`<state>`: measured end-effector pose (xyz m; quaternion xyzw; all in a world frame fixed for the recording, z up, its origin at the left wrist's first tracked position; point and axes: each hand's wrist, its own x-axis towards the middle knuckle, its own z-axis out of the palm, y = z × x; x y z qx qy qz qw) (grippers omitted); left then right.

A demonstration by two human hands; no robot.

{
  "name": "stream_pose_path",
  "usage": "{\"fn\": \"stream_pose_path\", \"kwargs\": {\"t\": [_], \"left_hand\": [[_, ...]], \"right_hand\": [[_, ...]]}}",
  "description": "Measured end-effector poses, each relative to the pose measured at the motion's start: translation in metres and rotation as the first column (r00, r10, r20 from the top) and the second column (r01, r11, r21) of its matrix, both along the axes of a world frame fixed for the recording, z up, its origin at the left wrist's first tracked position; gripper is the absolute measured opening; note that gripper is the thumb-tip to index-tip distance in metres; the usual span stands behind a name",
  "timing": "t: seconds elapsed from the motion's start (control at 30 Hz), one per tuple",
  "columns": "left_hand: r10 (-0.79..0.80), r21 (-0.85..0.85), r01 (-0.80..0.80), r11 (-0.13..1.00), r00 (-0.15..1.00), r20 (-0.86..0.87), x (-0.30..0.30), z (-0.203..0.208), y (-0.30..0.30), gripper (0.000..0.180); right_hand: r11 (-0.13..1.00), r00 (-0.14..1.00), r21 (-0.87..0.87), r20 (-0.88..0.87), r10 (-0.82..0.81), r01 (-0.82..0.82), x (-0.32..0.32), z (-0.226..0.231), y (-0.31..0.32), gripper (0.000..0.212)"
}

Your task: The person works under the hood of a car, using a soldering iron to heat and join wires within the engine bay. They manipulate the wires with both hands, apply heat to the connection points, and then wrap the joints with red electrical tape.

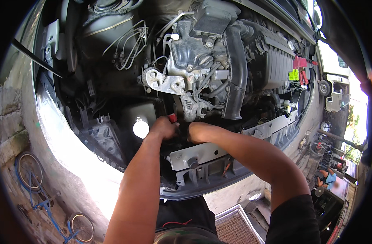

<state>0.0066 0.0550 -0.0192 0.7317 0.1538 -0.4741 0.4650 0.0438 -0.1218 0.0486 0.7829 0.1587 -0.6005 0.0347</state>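
Both my arms reach down into a car's engine bay, behind the front crossmember (202, 154). My left hand (164, 127) is curled near the alternator, beside the white reservoir cap (141, 128). A small red piece (173, 118) shows at its fingers; what they grip is mostly hidden. My right hand (197, 132) bends down just behind the crossmember, close to my left hand, with its fingers out of sight in shadow. The ribbed metal alternator (190, 107) sits just beyond both hands, below a grey metal engine mount bracket (165, 82).
A black air duct (235, 73) and air filter box (273, 61) stand on the right, near a red battery terminal cover (300, 62). A dark prop rod (37, 58) crosses the far left. Outside lie a blue bicycle (45, 203) and a metal grate (236, 227). Another person (327, 179) is far right.
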Motion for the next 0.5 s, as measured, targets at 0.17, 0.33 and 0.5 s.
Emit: {"fn": "stream_pose_path", "kwargs": {"t": [0.17,0.33,0.5], "left_hand": [[0.043,-0.113,-0.049,0.992,0.998,-0.055,0.003,-0.004,0.0,0.041],[-0.019,-0.067,0.024,0.997,0.996,0.082,-0.001,-0.008,0.0,0.045],[-0.056,-0.048,0.058,0.997,0.998,0.034,0.005,-0.003,0.006,0.041]], "right_hand": [[0.987,0.993,0.161,0.116,0.004,-0.022,0.003,-0.027,-0.007,0.034],[0.968,0.968,0.046,0.064,0.243,-0.246,0.007,-0.037,0.009,0.028],[0.934,0.938,0.104,0.093,0.334,-0.343,0.005,-0.037,0.01,0.029]]}}
